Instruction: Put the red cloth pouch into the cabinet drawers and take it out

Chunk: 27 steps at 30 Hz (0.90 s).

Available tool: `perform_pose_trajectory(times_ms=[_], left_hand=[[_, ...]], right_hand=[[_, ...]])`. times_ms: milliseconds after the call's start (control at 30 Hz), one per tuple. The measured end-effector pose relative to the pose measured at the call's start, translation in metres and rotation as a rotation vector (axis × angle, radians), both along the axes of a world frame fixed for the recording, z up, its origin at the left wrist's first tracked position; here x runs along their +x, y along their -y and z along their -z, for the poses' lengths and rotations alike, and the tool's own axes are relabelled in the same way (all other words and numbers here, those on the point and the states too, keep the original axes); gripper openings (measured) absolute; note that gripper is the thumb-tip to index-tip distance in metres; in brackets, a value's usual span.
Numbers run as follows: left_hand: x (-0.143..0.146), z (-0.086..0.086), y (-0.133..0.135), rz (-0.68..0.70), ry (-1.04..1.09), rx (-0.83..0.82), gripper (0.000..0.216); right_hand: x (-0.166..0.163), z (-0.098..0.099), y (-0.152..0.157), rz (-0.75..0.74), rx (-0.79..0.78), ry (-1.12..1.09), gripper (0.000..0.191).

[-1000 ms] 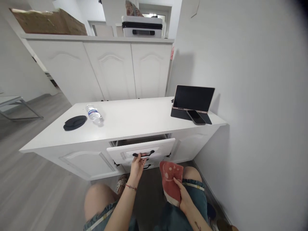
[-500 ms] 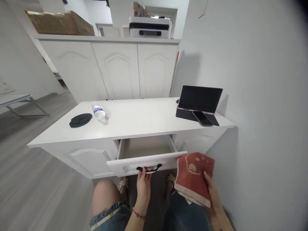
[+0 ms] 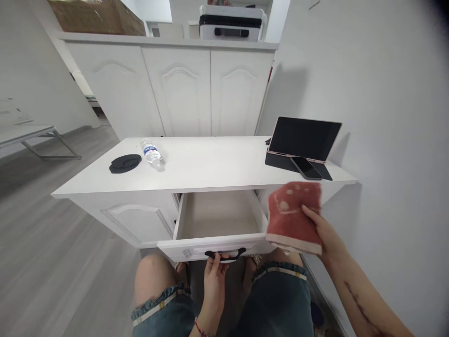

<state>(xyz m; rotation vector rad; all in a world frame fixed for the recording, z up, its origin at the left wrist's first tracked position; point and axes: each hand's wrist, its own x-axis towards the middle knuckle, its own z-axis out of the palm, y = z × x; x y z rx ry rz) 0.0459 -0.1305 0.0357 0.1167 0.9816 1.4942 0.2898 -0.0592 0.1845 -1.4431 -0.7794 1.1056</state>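
Observation:
My left hand (image 3: 214, 276) grips the black handle (image 3: 225, 255) of a white drawer (image 3: 217, 220), which stands pulled out and looks empty inside. My right hand (image 3: 324, 234) holds a folded red cloth (image 3: 293, 216) just right of the drawer's front corner, above my knee. The drawer belongs to a low white cabinet (image 3: 196, 164) in front of me.
On the cabinet top lie a water bottle (image 3: 151, 152) on its side, a black round pad (image 3: 125, 163), a propped tablet (image 3: 303, 139) and a phone (image 3: 306, 167). Tall white cupboards (image 3: 182, 89) stand behind, a white wall to the right, grey floor to the left.
The drawer has been pulled from slightly ajar to wide open by my left hand. My right hand has lifted the red cloth from my lap up beside the drawer.

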Motion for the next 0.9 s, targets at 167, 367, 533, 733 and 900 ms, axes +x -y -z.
perform_pose_trajectory(times_ms=[167, 367, 533, 733, 900], left_hand=[[0.000, 0.004, 0.014, 0.005, -0.006, -0.041, 0.032], [0.000, 0.009, 0.030, 0.013, 0.010, -0.047, 0.034], [-0.002, 0.008, 0.034, 0.043, 0.003, -0.038, 0.032], [-0.003, 0.010, 0.033, 0.049, 0.042, -0.038, 0.031], [-0.003, 0.013, 0.034, 0.039, 0.058, -0.044, 0.029]], right_hand=[[-0.045, -0.027, -0.051, -0.436, 0.041, 0.350, 0.039], [-0.123, -0.006, -0.074, -0.962, 0.509, 1.075, 0.028], [-0.162, 0.061, -0.077, -1.489, 1.048, 1.422, 0.028], [-0.158, 0.108, -0.072, -1.672, 0.897, 1.314, 0.037], [-0.171, 0.117, -0.075, -1.673, 0.835, 1.350, 0.043]])
